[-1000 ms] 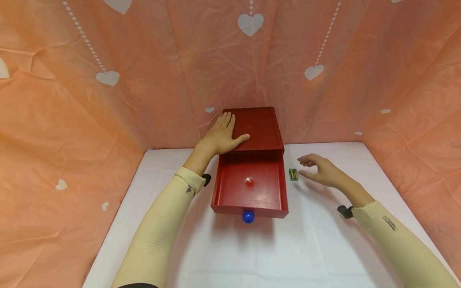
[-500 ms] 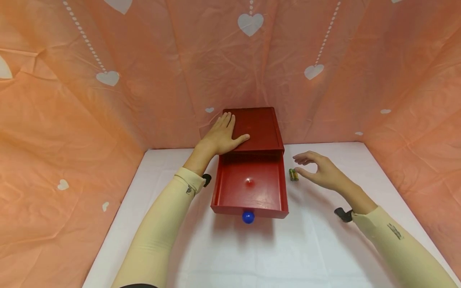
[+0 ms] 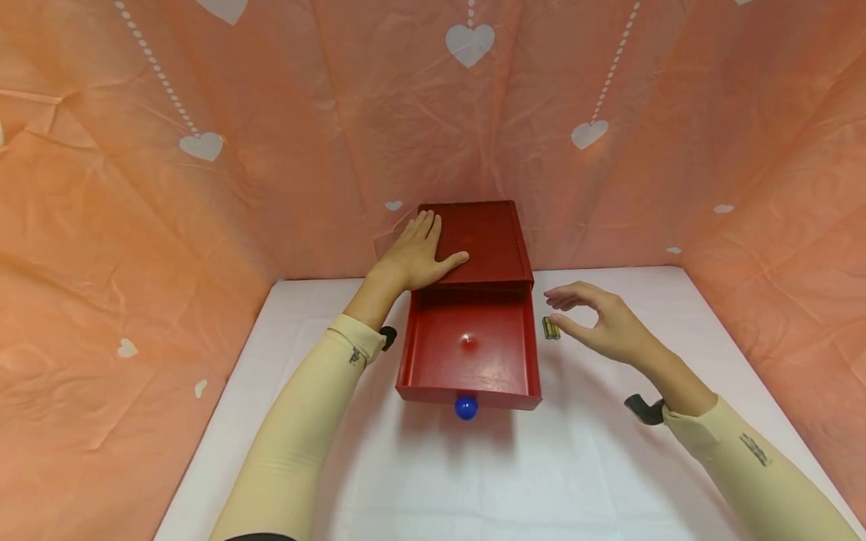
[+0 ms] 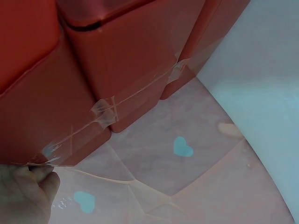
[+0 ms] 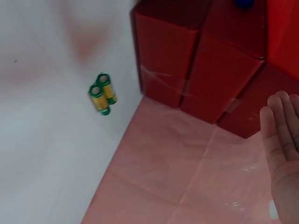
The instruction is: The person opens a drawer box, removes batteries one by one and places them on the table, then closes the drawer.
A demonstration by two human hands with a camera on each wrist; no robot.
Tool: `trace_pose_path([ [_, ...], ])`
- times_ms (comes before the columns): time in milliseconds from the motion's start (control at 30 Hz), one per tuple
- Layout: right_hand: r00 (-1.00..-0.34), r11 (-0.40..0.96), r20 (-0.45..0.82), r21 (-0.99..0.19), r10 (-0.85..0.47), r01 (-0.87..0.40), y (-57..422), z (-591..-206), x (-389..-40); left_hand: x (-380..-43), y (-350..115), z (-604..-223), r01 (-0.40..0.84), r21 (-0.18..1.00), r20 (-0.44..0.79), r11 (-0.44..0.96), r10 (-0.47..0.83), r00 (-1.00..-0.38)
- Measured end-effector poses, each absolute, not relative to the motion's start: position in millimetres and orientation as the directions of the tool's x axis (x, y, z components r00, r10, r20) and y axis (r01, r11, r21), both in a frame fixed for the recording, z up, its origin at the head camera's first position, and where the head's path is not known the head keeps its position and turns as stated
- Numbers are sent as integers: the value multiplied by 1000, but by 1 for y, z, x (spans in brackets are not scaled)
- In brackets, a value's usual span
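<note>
My left hand [image 3: 411, 258] rests flat on the top of a red drawer unit [image 3: 489, 237], thumb spread to the right. The unit's top drawer [image 3: 467, 368] is pulled out, with a round blue knob [image 3: 466, 408] on its front. Nothing shows inside it. To the right of the drawer, two green and yellow batteries [image 3: 551, 328] lie side by side on the white cloth; the right wrist view shows the same batteries [image 5: 103, 94] fully. My right hand [image 3: 602, 323] hovers above and just right of them, fingers loosely bent, thumb apart, holding nothing.
A white cloth [image 3: 433, 488] covers the table. Behind it and at the sides hangs an orange-pink sheet [image 3: 338, 150] with white hearts. Clear tape [image 4: 105, 112] runs across the unit's stacked red sections in the left wrist view.
My right hand has shifted slightly left, its fingertips now over the far side of the batteries. The left hand, drawer and batteries have stayed put.
</note>
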State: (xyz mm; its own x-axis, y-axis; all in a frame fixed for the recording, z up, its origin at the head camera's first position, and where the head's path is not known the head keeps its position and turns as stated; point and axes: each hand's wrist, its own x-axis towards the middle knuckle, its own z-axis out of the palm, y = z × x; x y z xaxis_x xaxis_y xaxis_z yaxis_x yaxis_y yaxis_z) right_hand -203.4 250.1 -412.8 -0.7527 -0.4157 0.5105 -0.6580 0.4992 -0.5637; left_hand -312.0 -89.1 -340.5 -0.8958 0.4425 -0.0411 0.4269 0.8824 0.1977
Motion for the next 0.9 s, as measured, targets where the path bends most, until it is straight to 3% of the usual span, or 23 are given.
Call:
trace_pose_path([
  [900, -685, 396, 572, -559, -451, -729, 218, -379, -162, -313, -87, -339, 432, 199, -41, 879, 448, -893],
])
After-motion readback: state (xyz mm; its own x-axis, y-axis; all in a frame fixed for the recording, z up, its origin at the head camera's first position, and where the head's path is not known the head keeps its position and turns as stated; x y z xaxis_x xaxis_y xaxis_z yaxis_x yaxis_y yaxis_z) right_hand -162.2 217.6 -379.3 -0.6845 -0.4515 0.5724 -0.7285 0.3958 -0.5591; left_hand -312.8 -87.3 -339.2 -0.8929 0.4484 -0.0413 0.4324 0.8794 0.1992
